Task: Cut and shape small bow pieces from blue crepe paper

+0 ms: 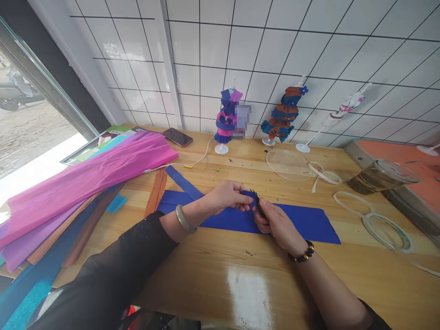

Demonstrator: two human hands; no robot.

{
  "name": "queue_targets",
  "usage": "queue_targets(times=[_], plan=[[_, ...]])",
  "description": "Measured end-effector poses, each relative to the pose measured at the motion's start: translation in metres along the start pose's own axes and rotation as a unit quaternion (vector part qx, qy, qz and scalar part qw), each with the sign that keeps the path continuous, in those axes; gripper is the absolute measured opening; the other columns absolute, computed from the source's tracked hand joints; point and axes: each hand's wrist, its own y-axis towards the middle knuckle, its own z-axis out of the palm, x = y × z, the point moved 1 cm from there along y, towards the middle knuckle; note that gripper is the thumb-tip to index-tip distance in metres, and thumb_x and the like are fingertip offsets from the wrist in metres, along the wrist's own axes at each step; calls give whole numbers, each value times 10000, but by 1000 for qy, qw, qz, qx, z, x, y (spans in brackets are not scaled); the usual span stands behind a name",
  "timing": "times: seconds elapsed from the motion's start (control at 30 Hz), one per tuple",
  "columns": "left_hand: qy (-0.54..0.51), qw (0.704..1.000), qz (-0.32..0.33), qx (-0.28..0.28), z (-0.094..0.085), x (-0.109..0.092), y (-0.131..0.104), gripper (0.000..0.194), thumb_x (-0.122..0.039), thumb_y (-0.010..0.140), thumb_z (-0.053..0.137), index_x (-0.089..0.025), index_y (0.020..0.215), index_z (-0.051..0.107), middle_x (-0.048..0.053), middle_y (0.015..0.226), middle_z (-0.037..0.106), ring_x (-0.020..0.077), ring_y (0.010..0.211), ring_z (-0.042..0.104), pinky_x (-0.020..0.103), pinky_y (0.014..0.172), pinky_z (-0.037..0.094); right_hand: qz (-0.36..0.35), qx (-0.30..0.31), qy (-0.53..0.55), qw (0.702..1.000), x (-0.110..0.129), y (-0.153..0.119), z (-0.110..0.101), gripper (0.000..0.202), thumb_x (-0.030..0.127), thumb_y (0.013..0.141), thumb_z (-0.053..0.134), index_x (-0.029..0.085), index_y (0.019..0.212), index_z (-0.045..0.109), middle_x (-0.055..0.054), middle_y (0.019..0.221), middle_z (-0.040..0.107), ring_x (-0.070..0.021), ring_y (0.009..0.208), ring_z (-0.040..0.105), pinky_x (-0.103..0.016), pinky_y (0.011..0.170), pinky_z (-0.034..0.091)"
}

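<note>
Between the fingertips of my left hand is a small piece of blue crepe paper, pinched near its left end. My right hand is closed around small black scissors, whose blades point up and left at the right end of that piece. The palm hides most of the handles. Beneath both hands a long sheet of blue crepe paper lies flat on the wooden table. A narrow blue strip slants across its left end, beside a brown strip.
Pink crepe paper and other colours pile up at left, near a phone. Decorated paper stands line the tiled wall. A clear plastic lid, white tape rolls and a lidded cup are at right.
</note>
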Motion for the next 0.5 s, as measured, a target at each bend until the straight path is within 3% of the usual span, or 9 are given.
queue_targets(times=[0.5], plan=[[0,1000,-5,-22,6,-3,-2,167,-232,665,681,-94,729,609,33,656,634,71,555,556,232,601,449,-13,-16,-20,1000,2,0,4,432,612,812,398,199,683,390,77,521,252,-67,424,206,-226,390,154]])
